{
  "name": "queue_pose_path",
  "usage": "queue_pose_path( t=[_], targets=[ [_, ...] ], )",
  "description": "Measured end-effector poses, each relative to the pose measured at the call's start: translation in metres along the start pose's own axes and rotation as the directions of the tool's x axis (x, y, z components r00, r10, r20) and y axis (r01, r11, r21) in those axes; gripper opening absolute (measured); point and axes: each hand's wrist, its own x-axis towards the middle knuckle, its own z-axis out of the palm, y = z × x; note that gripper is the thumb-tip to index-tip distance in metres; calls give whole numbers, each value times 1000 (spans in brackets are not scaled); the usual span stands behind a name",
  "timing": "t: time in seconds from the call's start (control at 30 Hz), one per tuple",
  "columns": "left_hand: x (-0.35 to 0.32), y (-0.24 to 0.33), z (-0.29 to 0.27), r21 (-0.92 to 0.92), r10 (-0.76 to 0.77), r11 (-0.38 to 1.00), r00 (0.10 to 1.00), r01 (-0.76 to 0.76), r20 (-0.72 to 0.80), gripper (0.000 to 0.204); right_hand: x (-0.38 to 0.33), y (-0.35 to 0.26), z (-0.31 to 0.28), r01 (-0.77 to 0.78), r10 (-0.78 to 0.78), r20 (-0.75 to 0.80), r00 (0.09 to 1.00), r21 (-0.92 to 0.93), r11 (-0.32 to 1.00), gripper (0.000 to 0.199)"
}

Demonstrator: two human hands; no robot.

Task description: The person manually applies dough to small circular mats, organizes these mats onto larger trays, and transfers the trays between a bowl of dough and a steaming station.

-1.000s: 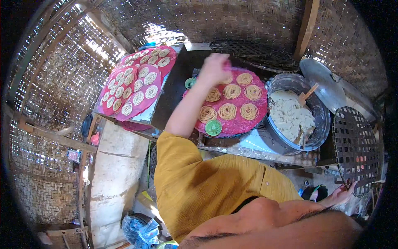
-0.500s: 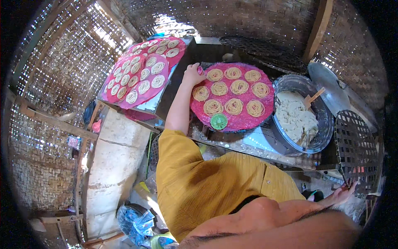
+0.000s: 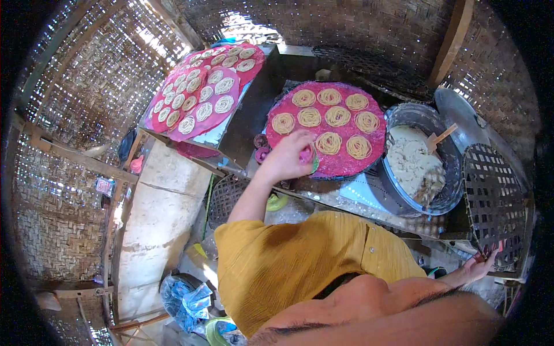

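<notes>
My left hand [image 3: 288, 157] is closed at the left front edge of a round tray covered with a pink sheet [image 3: 346, 166]. Between its fingers shows part of a small round green dish [image 3: 315, 158]; something pink [image 3: 306, 154] also shows there, but I cannot tell what. Several flat coils of pale yellow noodle strands [image 3: 336, 116] lie on the pink sheet, and the nearest left one is hidden behind the hand. Far down at the right, my right hand [image 3: 479, 267] grips the lower rim of a dark openwork woven tray [image 3: 490, 190], which stands tilted.
Right of the pink tray stands a large basin [image 3: 398, 187] of pale dough [image 3: 412, 158] with a wooden-handled tool [image 3: 444, 135]. A metal lid [image 3: 459, 115] leans behind it. More pink sheets with coils [image 3: 202, 109] lie at the left. Small purplish-pink round things [image 3: 261, 154] sit beside my left wrist.
My left hand has come down from the pink tray's upper left edge to the green dish and closed on it. My right hand stays at the woven tray's rim.
</notes>
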Motion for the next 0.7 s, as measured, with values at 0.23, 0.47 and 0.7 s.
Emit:
queue_pose_path(
  t=[0.23,0.47,0.7],
  targets=[
    [-23,-2,39,166,-6,986,996,21,-91,67,6,7,7,-30,-1,225,974,134,991,38],
    [-57,-64,39,-298,-612,717,363,630,-703,72,30,24,-6,-107,101,199,975,22,994,17],
    [-93,-177,138,34,-831,473,458,881,-316,94,30,33,14,-112,91,237,967,78,991,21]
  ],
)
